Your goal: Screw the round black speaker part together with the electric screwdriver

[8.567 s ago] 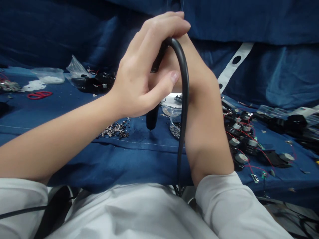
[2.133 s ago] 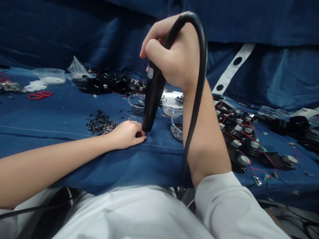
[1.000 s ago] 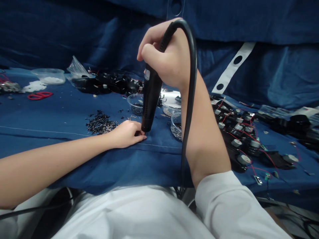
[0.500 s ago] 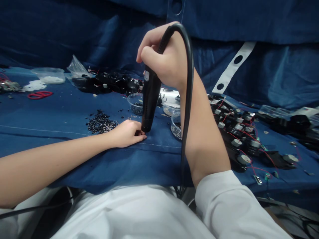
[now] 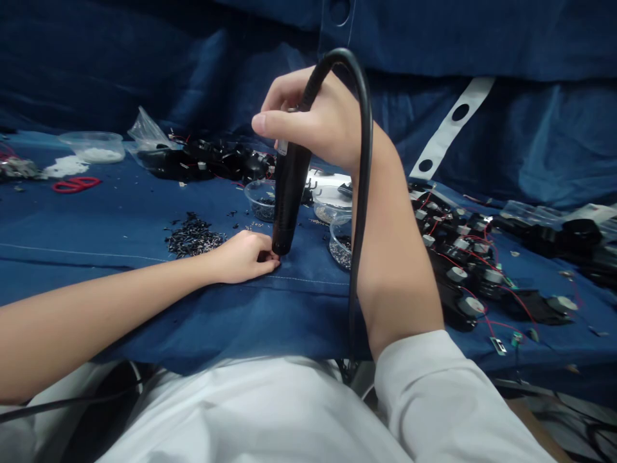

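My right hand (image 5: 311, 116) is shut around the upper end of a black electric screwdriver (image 5: 289, 199), which stands nearly upright with its thumb stretched out to the left. A black cable (image 5: 362, 193) arcs from the tool's top and runs down past my right forearm. The tool's lower end sits at the fingertips of my left hand (image 5: 243, 258), which rests curled on the blue cloth. A small dark part (image 5: 264, 256) seems pinched there, mostly hidden by my fingers.
On the blue cloth (image 5: 144, 308), a heap of small black and silver parts (image 5: 193, 235) lies left of my hands. Transparent bowls (image 5: 341, 244) stand nearby, small motors with red wires (image 5: 463, 273) spread rightward, and red scissors (image 5: 76, 185) lie far left.
My right thumb has straightened and moved off the barrel toward the left. The screwdriver's tip remains at my left fingertips, and my left hand has shifted only slightly.
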Demonstrator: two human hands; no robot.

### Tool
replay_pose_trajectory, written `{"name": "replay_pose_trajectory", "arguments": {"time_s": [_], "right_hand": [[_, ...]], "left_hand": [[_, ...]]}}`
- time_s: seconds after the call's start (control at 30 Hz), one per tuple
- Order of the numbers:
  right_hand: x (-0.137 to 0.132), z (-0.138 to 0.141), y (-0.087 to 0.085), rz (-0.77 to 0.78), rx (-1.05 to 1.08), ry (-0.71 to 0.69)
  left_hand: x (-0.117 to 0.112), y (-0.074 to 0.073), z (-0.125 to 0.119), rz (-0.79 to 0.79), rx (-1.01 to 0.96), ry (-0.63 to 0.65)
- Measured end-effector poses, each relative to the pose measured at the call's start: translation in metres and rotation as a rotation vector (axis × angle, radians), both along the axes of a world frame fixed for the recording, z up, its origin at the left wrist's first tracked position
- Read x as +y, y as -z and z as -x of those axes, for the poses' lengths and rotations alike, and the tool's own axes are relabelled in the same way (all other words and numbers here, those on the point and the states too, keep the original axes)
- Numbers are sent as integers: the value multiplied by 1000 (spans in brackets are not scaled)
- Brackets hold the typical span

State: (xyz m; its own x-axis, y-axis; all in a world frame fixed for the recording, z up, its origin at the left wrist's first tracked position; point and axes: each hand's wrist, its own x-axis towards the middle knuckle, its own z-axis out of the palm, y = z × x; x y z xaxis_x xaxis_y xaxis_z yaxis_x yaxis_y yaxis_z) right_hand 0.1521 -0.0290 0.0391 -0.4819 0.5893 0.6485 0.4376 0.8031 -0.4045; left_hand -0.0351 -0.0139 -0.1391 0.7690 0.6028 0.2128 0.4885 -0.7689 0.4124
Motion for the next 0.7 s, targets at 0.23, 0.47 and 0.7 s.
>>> {"name": "replay_pose_trajectory", "arguments": {"time_s": [0.23,0.47,0.7], "right_hand": [[-9,1,-2,83,-22,22],[-7,5,-1,91,-20,31],[-2,5,1,118,-32,-27]], "left_hand": [[1,-6,8,-77,37,22],[11,-33,20,-54,-184,34],[32,-72,4,145,-645,261]]}}
